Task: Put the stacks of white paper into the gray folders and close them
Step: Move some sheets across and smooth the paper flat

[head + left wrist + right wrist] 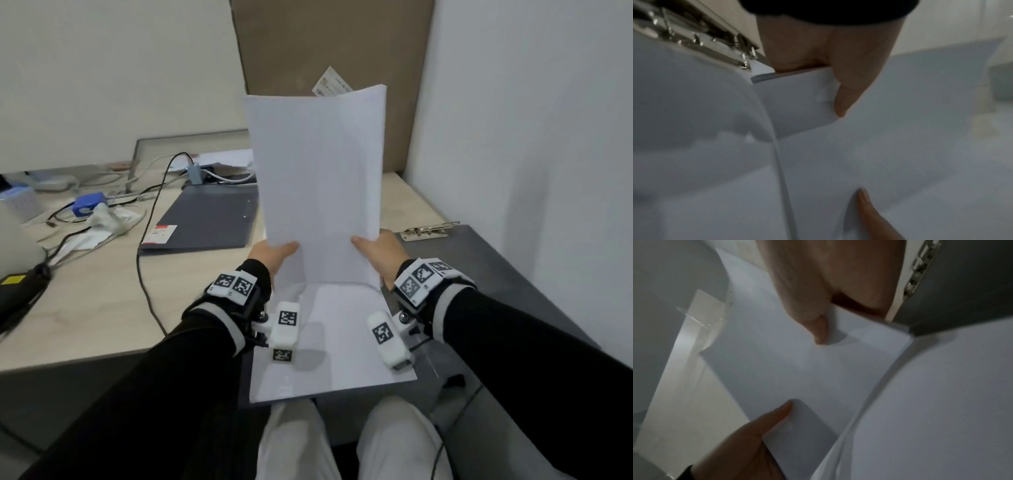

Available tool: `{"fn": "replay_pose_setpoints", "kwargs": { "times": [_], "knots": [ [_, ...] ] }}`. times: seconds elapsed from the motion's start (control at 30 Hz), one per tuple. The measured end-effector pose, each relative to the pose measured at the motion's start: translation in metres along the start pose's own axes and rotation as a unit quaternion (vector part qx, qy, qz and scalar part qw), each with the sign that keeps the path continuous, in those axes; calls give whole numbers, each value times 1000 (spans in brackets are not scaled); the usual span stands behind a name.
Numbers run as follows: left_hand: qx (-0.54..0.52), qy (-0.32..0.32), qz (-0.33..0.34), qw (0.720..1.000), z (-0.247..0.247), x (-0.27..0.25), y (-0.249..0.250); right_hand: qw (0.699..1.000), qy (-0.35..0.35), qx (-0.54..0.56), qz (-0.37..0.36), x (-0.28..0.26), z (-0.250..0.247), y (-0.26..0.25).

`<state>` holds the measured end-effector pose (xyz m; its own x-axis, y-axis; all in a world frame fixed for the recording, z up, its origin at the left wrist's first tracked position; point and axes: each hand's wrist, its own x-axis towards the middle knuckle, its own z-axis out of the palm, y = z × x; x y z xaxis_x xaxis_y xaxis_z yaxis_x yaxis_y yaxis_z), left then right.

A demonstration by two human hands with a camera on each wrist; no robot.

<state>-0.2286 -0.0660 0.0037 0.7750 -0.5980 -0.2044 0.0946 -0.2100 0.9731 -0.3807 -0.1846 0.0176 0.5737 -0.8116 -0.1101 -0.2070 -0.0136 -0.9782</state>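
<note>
Far left on the desk (102, 308): wires, a blue box (88, 208) and some crumpled white stuff. Next to that, a closed gray folder (205, 219) lying flat, well apart from the hands.

Then the left hand (274, 255), thumb on the front and fingers behind, pinching the left edge of a stack of white paper (318, 185). Held upright, bottom edge down near a second white stack (332, 342) lying flat inside an open gray folder (496, 274). On the other side, the right hand (378, 250) gripping the right edge the same way, thumb pressed on the front. Just past that hand, the folder's metal clip (428, 230) at the far edge.

Looks like the step of squaring up the sheets, maybe tapping them even, before laying them in.

Next move, probably: lower the stack flat, line up the edges with the folder, keep the sheets from sliding or fanning out, tuck the top under the clip, then swing the cover shut. Soft grip needed, since paper bends easily
</note>
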Motion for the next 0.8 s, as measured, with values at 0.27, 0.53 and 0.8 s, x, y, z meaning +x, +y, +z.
{"fn": "replay_pose_setpoints", "kwargs": {
  "times": [0.27, 0.53, 0.8],
  "knots": [
    [259, -127, 62, 955, 61, -37, 21, 976, 156, -147, 37, -27, -111, 22],
    [569, -285, 96, 765, 135, -61, 0, 946, 203, -201, 156, -68, -190, 49],
    [613, -292, 92, 728, 100, -62, -18, 954, 144, -184, 187, -83, -173, 61]
  ]
}}
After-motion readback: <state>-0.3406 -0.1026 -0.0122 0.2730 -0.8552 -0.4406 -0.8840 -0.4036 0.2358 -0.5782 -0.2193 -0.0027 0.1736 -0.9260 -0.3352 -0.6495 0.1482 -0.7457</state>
